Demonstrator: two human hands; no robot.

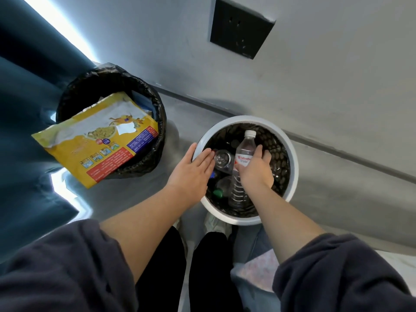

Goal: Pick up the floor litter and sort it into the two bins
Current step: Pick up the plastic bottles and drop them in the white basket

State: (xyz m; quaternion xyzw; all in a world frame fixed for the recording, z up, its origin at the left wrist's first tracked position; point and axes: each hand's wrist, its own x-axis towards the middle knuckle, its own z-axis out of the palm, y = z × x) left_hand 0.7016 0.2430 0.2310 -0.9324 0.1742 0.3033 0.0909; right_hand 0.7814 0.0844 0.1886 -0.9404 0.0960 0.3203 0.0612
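The right hand [256,171] grips a clear ribbed plastic bottle [245,145] inside the round white bin [294,163]. The left hand [193,170] rests open, fingers straight, at its left rim. A glossy yellow bag [96,143] overhangs the black-lined bin [158,113].

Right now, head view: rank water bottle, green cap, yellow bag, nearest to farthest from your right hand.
1. Water bottle: in the right hand.
2. Green cap: inside the white bin, lower left.
3. Yellow bag: left, across the black bin.
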